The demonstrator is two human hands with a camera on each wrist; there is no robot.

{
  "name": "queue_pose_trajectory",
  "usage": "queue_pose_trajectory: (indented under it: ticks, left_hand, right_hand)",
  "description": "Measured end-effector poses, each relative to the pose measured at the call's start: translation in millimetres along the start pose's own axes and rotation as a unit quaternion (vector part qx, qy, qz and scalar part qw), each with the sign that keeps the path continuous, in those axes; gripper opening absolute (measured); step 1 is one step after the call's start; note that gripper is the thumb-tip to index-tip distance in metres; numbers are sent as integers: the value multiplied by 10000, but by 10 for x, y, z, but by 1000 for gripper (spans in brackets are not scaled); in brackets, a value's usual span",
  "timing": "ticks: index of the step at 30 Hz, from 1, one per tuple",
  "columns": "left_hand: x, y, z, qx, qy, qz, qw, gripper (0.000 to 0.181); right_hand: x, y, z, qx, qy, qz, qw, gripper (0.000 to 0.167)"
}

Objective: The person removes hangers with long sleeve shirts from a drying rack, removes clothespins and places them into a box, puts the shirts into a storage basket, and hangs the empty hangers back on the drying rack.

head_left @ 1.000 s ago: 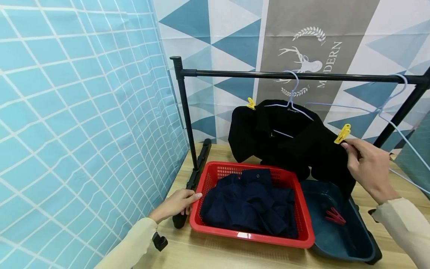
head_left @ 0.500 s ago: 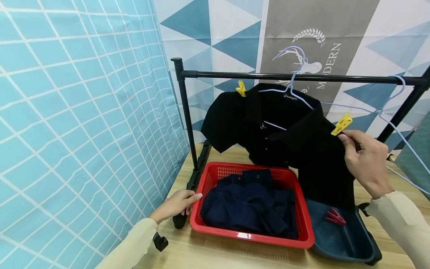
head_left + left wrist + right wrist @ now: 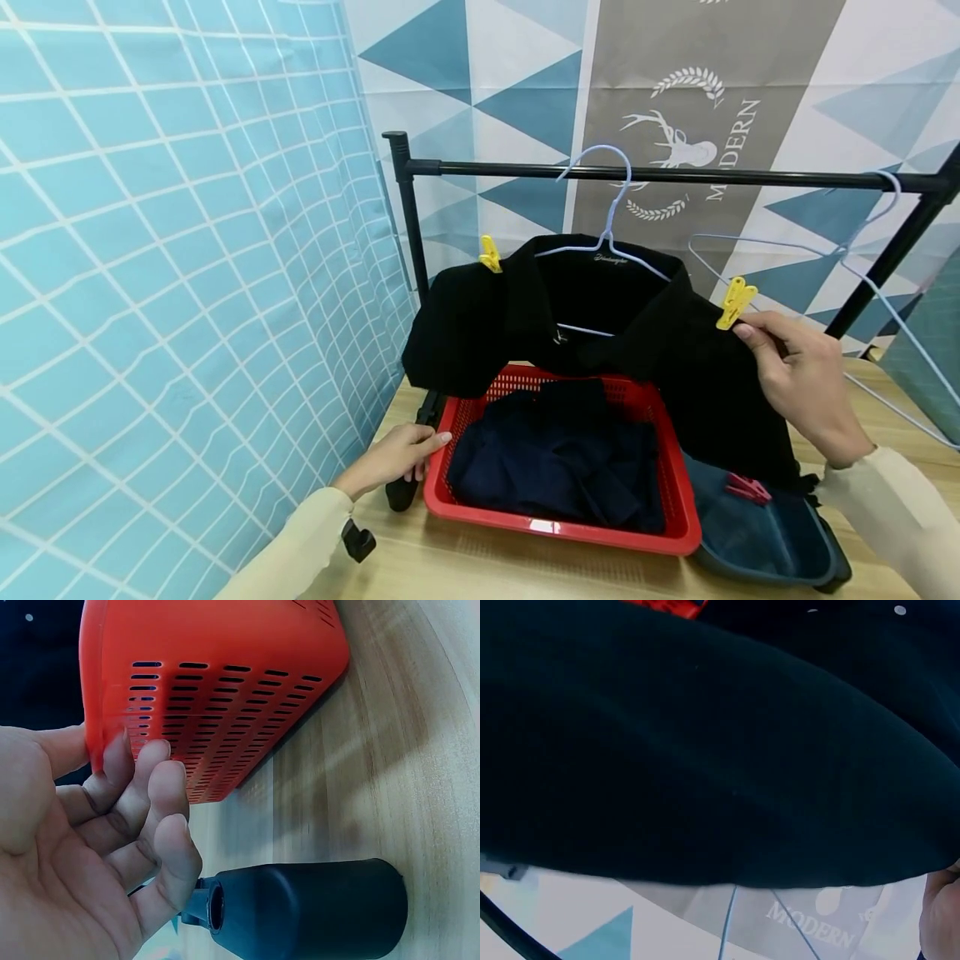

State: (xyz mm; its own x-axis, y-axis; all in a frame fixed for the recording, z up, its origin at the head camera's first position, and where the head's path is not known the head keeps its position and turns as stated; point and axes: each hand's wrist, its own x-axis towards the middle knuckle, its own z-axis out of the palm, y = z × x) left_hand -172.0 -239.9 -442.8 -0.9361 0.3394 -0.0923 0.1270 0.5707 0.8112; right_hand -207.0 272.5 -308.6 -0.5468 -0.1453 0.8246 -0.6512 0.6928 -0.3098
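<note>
My right hand [image 3: 802,379] pinches the shoulder of a black collared shirt [image 3: 712,383], right beside a yellow clothespin [image 3: 737,302]. Inside the shirt sits a pale blue wire hanger [image 3: 611,221]; its hook overlaps the rail, with the tip showing in front of it. A second yellow clothespin [image 3: 490,254] clips the other shoulder. My left hand [image 3: 401,454] grips the left rim of a red basket [image 3: 562,527], thumb on top and fingers underneath in the left wrist view. Dark navy clothing [image 3: 555,467] lies in the basket. Shirt fabric [image 3: 720,765] fills most of the right wrist view.
A black garment rack rail [image 3: 480,168] spans the back, with another blue wire hanger [image 3: 843,250] at its right end. Right of the basket stands a dark blue tub [image 3: 765,542] holding a pink clothespin [image 3: 747,489]. A tiled-pattern sheet [image 3: 187,250] borders the left.
The hanger hook rose off the rail, then came down and forward to the left. The shirt moved left, over the basket's back edge. My left hand stayed on the rim.
</note>
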Motion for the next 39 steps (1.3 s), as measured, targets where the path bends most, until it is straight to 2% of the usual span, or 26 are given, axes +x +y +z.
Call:
queue_pose_trajectory:
  ticks: [8, 12, 16, 21, 25, 29, 34, 39]
  left_hand:
    - [27, -4, 4, 59, 36, 120, 9999, 46]
    - [25, -19, 5, 142, 73, 139, 9998, 47]
    - [9, -34, 9, 133, 65, 133, 9998, 47]
    - [-11, -21, 9, 95, 38, 149, 9998, 41]
    - [-30, -7, 0, -80, -9, 105, 9999, 36]
    - [-26, -13, -2, -217, 73, 104, 9997, 33]
    - [-22, -59, -11, -406, 190, 163, 9989, 29]
    - [-11, -130, -24, -564, 111, 173, 9982, 29]
  right_hand:
    - [-39, -40, -127, 662, -268, 513, 9961, 10]
    - [-50, -76, -217, 714, -462, 874, 9925, 11]
    - [-104, -115, -271, 680, -665, 1050, 9899, 11]
    - [-182, -162, -284, 540, -871, 1016, 9895, 11]
    - [-234, -190, -270, 602, -1024, 853, 9893, 13]
    - [-290, -193, -252, 713, -1190, 798, 9871, 14]
    - [-382, -195, -213, 740, -1389, 868, 9837, 15]
    - [-469, -194, -158, 646, -1518, 863, 9825, 14]
